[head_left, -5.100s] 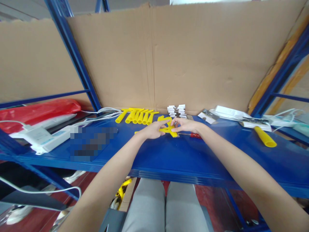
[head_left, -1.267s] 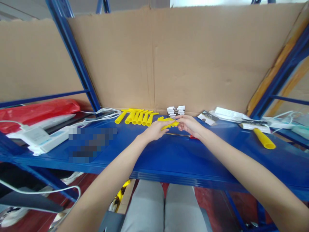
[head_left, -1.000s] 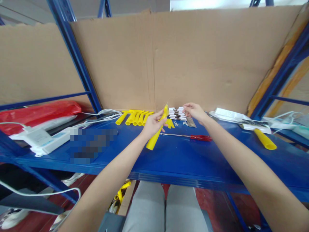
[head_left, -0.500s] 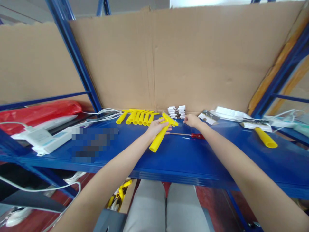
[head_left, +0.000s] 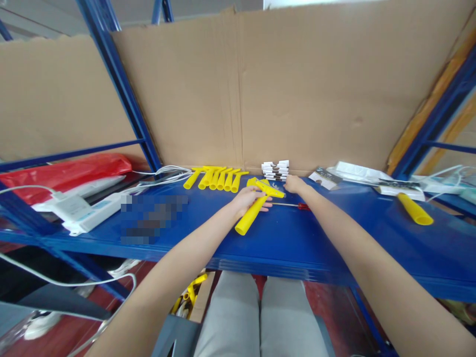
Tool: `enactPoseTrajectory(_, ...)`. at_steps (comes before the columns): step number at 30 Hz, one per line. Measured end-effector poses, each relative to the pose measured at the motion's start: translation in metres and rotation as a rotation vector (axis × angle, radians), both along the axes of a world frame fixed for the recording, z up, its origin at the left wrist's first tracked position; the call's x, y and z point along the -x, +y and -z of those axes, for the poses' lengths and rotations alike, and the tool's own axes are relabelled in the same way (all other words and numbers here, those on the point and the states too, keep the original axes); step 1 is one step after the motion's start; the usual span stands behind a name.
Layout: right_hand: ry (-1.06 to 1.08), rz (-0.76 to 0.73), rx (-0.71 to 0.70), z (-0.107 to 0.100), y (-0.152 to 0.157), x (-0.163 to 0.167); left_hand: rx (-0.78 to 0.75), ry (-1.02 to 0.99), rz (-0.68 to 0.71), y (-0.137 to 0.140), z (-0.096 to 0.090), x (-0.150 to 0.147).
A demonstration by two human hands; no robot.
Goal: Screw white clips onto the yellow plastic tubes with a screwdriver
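My left hand (head_left: 248, 199) grips a yellow T-shaped plastic scraper (head_left: 248, 218), its wide head pointing away from me and its round hollow handle toward me. Behind that head lies another yellow piece (head_left: 253, 182), partly covered. Small silvery bits (head_left: 275, 186), perhaps screws, lie on the blue shelf just beyond the scraper. My right hand (head_left: 295, 184) is down at the shelf beside these bits, fingers pinched together; what they hold, if anything, is hidden. A screwdriver with a red handle (head_left: 303, 206) lies between my hands, its shaft running left toward the scraper.
Several yellow scrapers (head_left: 220, 179) stand in a row at the back left. Behind my right hand is a stack of white packets (head_left: 275, 169). One yellow handle (head_left: 415, 210) lies far right. A white power strip (head_left: 97, 214) is at left; cardboard (head_left: 312, 89) walls the back.
The scraper in my left hand has turned, so its head shows more broadly. My right hand stays low beside the small bits, fingers curled closer. The whole view has shifted slightly.
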State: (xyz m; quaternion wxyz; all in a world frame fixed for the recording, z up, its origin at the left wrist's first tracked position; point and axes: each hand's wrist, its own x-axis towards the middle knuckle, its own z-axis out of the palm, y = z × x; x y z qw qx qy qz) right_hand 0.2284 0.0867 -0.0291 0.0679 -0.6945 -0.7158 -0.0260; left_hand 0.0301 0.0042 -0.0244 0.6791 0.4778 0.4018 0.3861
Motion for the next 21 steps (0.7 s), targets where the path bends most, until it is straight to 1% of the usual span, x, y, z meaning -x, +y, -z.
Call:
enactPoseTrajectory(6,0.078,-0.033,-0.028,0.003,0.003,-0.003,0.047,-0.004,0.025,0.003,0.004,0.000)
enactPoseTrajectory(9,0.138,-0.056,-0.076,-0.002,-0.001,-0.003,0.061,-0.002,0.036,0.002,0.003,-0.001)
enactPoseTrajectory(12,0.202,-0.080,-0.139,-0.009,-0.011,0.002,0.088,-0.017,0.081,0.001,0.003,-0.001)
enactPoseTrajectory(14,0.304,-0.166,-0.206,-0.012,-0.021,0.009,0.111,-0.014,0.112,0.002,0.002,0.000)
enactPoseTrajectory(16,0.434,-0.311,-0.250,-0.012,-0.032,0.018,0.125,0.004,0.145,0.002,0.002,0.000)
enactPoseTrajectory(18,0.524,-0.438,-0.244,-0.009,-0.042,0.027,0.132,0.037,0.171,0.001,0.002,0.000)
enactPoseTrajectory(21,0.591,-0.542,-0.187,-0.006,-0.054,0.034,0.122,0.064,0.209,-0.001,0.001,-0.001)
